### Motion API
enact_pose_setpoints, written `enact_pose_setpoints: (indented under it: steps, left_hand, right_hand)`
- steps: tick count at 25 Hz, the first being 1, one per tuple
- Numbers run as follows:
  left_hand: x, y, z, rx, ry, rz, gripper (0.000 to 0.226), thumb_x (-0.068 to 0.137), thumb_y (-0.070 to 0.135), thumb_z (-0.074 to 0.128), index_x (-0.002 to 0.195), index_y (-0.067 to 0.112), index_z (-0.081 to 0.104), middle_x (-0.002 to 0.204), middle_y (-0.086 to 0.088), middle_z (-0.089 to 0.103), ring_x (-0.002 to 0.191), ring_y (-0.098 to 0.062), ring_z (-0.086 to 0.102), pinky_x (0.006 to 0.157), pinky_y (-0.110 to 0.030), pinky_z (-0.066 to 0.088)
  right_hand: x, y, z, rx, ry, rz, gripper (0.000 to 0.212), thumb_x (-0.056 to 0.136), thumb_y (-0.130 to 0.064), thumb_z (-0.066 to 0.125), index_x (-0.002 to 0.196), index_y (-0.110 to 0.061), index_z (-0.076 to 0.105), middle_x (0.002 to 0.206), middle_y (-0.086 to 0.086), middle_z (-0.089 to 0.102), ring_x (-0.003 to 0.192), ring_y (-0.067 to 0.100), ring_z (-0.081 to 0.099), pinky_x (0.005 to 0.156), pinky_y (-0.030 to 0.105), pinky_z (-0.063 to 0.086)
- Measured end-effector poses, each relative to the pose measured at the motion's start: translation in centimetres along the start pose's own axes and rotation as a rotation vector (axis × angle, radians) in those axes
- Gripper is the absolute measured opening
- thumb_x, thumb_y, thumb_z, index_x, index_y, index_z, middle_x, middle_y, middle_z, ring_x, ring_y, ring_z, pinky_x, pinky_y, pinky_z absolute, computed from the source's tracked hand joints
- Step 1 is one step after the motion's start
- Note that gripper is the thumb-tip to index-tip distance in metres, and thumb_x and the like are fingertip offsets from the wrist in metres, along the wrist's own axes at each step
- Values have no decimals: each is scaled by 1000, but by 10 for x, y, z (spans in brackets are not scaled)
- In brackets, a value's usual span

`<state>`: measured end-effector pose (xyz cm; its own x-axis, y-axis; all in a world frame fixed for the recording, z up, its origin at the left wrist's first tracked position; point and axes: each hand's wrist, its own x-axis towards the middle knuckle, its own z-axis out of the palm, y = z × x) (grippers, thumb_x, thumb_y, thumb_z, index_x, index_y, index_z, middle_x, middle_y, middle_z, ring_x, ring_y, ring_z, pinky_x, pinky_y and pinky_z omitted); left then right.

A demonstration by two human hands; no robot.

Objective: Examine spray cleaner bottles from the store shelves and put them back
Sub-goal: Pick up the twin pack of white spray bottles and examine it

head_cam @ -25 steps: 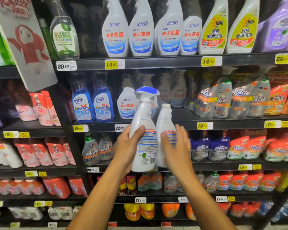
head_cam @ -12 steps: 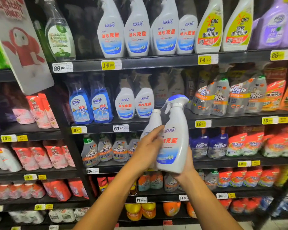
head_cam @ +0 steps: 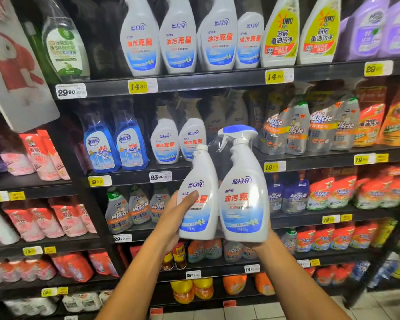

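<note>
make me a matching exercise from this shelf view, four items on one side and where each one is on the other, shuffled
Items:
1. spray bottle with blue trigger
2. capped refill bottle
3. blue glass cleaner bottles
4. yellow-label OMO bottles

Places:
A. top shelf, right of the white bottles
B. in the left hand, thumb across its label
C. middle shelf, left of the small white bottles
D. resting on the right hand

Pairs: 1-D, 2-B, 3-C, 4-A

Twin bottle pack (head_cam: pixel 224 199) turned — front labels now face the camera.
</note>
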<state>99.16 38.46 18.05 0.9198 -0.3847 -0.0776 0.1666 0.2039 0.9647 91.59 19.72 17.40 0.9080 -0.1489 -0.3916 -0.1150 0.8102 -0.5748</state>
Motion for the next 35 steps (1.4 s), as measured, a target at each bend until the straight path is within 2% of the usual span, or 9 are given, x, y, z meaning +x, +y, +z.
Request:
enact_pose_setpoints:
  steps: [3,6,7,11,14,17,21,28,35]
  left_hand:
    - [-4,-5,0,-93,39,25,61,66,37,79,118,14,57,105,-11,75,88,-27,75,62,-35,59]
    - [-9,-6,-4,-126,73,69,61,63,33,82,116,15,58,104,-13,75,86,-30,75,61,-37,60]
    - [-11,-4,-5,-123,77,86,61,63,31,83,117,15,59,104,-14,75,86,-32,74,61,-39,60]
    - [-18,-2,-3,-114,74,153,58,60,26,85,113,15,64,102,-16,75,85,-35,74,61,-40,60]
    - [-21,-7,0,-109,86,213,54,58,25,87,108,18,67,101,-15,75,85,-35,74,61,-39,60]
    - [-21,-14,1,-100,85,252,45,64,21,86,105,21,68,102,-16,74,86,-36,74,62,-39,60]
    - [-25,-24,-2,-114,63,303,45,65,22,88,105,25,68,104,-15,74,88,-35,74,64,-39,60]
    - [-30,-33,-9,-125,34,323,58,58,37,91,110,29,66,106,-14,74,91,-34,73,65,-39,60]
    - [-34,-39,-21,-176,-21,321,65,57,36,94,114,28,65,110,-15,72,97,-33,72,69,-39,60]
  right_hand:
    - [0,-7,0,-81,-31,-40,63,102,-28,47,47,-6,69,52,13,65,42,26,65,37,32,54]
    - [-2,-17,5,-160,-99,-122,28,84,-31,64,66,-11,68,65,12,66,55,26,66,53,34,58]
    - [-1,-19,2,-159,-99,-157,25,80,-34,66,70,-12,67,67,11,66,58,26,66,56,33,57]
    - [1,-20,-15,-214,-121,-205,56,96,-62,43,95,-19,80,99,13,77,89,33,75,69,43,60]
    - [-5,-17,-21,-402,-170,-284,56,93,-60,46,117,-15,71,111,17,74,102,35,72,72,45,61]
    - [-7,-12,-18,-574,-66,-480,52,83,-56,57,110,-11,65,99,13,77,89,29,76,63,35,61]
    - [-8,-4,-17,-660,8,-657,45,80,-56,60,97,-14,66,88,6,78,80,22,76,57,25,58]
    - [-11,1,-20,-702,-25,-681,42,81,-55,60,100,-17,65,88,1,78,79,18,76,56,22,57]
    - [-15,3,-14,-797,-85,-744,40,81,-54,60,103,-20,63,89,-4,77,79,13,75,56,19,55]
